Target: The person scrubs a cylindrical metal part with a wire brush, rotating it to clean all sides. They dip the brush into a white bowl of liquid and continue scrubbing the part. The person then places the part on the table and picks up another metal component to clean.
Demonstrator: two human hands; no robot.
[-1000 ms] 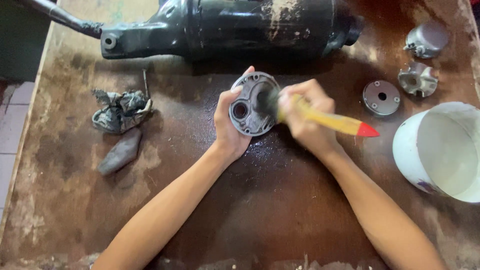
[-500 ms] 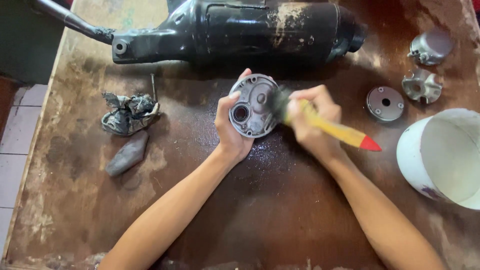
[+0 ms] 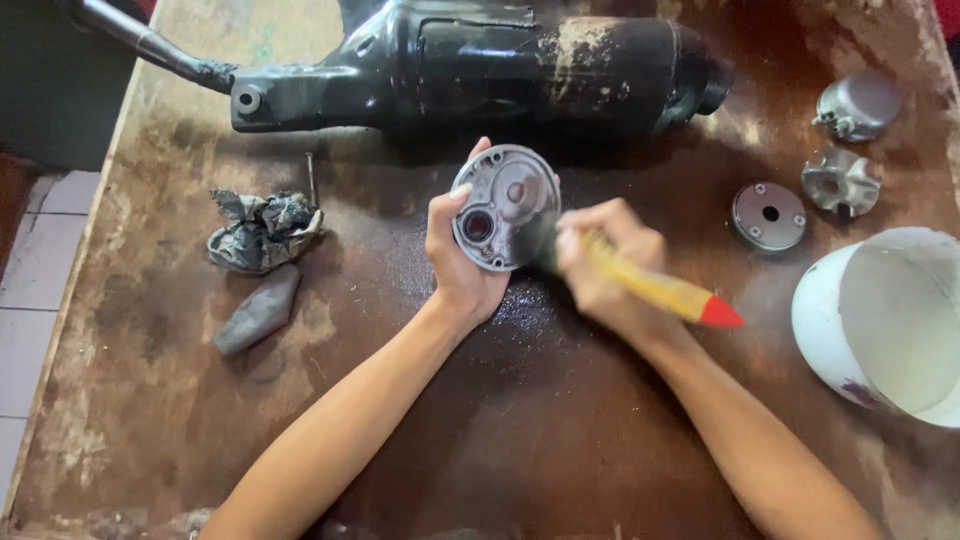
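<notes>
Grey round metal cover (image 3: 503, 208), with a dark bore and small rim holes, stood upright above the wet brown bench (image 3: 150, 400). We found our left hand (image 3: 458, 262) with fingers clasped on its edge, and our right hand (image 3: 603, 266) with fingers gripping a yellow, red-tipped brush (image 3: 655, 288), its blurred bristles against the cover's face.

Bare table surface (image 3: 520, 430) lies open between and below the two forearms, and along the left side below the grey stone-shaped lump (image 3: 258, 311). Passage upward is blocked by the long black engine housing (image 3: 480, 70). On the right, the white bucket (image 3: 885, 325), round metal disc (image 3: 768, 216) and two cast metal parts (image 3: 842, 181) crowd the surface. The crumpled rag (image 3: 263, 230) obstructs the upper left.
</notes>
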